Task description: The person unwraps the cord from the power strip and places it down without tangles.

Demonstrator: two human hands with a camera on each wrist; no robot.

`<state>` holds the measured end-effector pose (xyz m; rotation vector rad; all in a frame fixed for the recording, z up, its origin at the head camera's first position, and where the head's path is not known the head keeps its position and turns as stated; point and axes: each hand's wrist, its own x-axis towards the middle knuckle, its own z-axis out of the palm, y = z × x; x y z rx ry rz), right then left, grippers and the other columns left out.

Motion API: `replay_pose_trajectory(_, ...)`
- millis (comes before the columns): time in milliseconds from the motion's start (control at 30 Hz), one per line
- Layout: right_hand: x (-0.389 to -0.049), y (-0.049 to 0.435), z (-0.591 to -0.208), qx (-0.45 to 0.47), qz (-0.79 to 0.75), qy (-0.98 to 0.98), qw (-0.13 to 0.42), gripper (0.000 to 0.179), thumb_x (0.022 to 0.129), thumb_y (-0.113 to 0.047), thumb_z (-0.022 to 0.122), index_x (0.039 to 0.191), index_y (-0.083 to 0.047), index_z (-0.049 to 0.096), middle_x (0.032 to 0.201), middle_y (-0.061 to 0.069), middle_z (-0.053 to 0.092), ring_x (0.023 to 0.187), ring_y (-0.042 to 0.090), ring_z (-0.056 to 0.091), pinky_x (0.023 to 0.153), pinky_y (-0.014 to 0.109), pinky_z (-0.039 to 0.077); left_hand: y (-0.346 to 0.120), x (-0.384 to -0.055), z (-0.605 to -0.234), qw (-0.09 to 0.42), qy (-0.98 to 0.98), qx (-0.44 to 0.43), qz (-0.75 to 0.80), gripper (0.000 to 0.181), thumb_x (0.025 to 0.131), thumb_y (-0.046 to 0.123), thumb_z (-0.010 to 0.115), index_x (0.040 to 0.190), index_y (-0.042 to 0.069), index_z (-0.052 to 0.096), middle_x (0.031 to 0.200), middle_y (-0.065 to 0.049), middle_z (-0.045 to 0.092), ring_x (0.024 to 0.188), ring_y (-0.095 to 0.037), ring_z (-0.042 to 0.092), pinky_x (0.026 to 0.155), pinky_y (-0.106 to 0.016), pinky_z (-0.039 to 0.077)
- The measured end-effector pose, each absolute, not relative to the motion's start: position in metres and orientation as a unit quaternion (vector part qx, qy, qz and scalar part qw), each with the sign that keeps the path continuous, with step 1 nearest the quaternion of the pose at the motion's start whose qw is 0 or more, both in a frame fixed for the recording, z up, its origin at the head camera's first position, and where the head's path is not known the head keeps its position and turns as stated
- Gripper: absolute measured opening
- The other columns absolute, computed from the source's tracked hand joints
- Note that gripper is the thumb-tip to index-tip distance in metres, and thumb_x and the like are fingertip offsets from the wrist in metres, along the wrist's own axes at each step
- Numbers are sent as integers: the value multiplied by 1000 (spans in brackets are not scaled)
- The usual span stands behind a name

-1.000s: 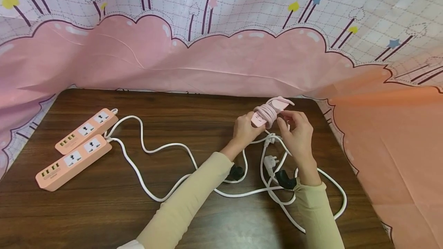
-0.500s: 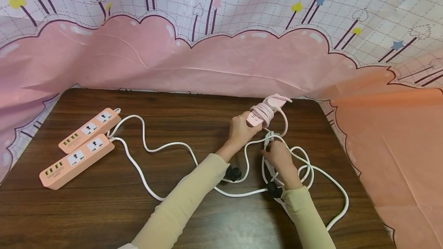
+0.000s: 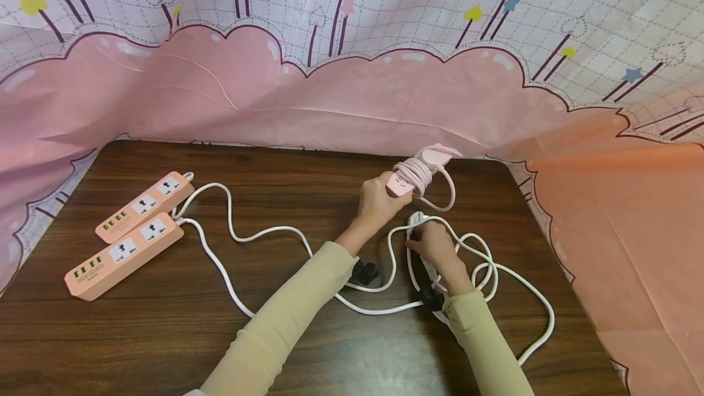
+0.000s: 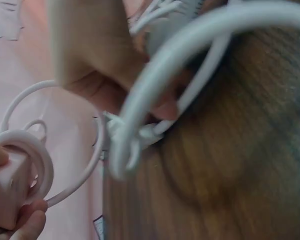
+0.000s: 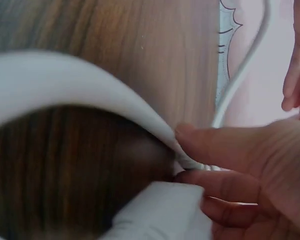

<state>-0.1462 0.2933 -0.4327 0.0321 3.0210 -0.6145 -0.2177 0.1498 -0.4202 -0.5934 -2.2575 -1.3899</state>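
My left hand (image 3: 379,203) grips the near end of a pink power strip (image 3: 400,184), held up over the table's back right part. Its pink cord (image 3: 415,174) is wound several times around the strip, and one loop hangs from the right side. Below it, my right hand (image 3: 437,246) pinches a white cord between thumb and fingers, beside a white plug (image 3: 417,219). The right wrist view shows that thumb (image 5: 210,142) against the white cord (image 5: 115,90), with a white plug body (image 5: 162,210) under the fingers. Another white plug is partly hidden under the hand in the head view.
Two orange power strips, one farther (image 3: 145,205) and one nearer (image 3: 123,253), lie at the left of the dark wooden table (image 3: 165,347). Their white cords run rightward under my left arm into a loose tangle (image 3: 489,261). A patterned pink curtain (image 3: 352,102) closes off the back and right.
My right hand has left the pink power strip and come down to the white cord, shifting a plug slightly left. My left hand has moved a little left with the strip.
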Motion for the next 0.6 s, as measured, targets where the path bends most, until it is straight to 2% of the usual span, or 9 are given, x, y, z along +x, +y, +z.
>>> replay_pose_trajectory(133, -140, 293, -421, -13, -195, 980, -20, 17, 76, -14, 75, 68, -4, 65, 59, 2, 57, 55, 17, 52, 51, 34, 42, 131, -217, -413, 189, -818, -228, -493, 34, 69, 20, 78, 94, 0, 67, 72, -9, 66, 59, -15, 54, 50, -22, 40)
replay_pose_trajectory(233, -133, 292, -397, -24, -217, 974, -64, 12, 78, -13, 74, 76, -2, 70, 64, 4, 64, 58, 17, 56, 54, 35, 45, 113, -215, -405, 166, -820, -242, -491, 35, 68, 20, 78, 95, 0, 67, 73, -8, 66, 59, -14, 53, 50, -22, 39)
replay_pose_trajectory(433, -122, 284, -340, -82, -272, 945, -162, 8, 80, -8, 72, 75, -2, 70, 60, 2, 62, 51, 11, 48, 47, 22, 38, 72, -211, -393, 154, -799, -276, -511, 32, 69, 18, 80, 94, 1, 69, 75, -7, 68, 59, -12, 52, 50, -19, 38)
replay_pose_trajectory(533, -124, 276, -326, -102, -297, 926, -209, 7, 79, -5, 73, 82, 1, 70, 68, 6, 64, 56, 13, 54, 51, 17, 42, 53, -206, -390, 162, -790, -289, -516, 32, 68, 17, 81, 93, 0, 69, 77, -8, 69, 59, -11, 53, 50, -19, 39)
replay_pose_trajectory(600, -129, 270, -324, -108, -308, 918, -225, 13, 78, -4, 74, 89, 2, 69, 76, 10, 65, 63, 17, 59, 57, 18, 47, 40, -202, -389, 162, -788, -290, -519, 31, 68, 16, 82, 92, 1, 70, 76, -7, 69, 59, -10, 52, 49, -20, 40)
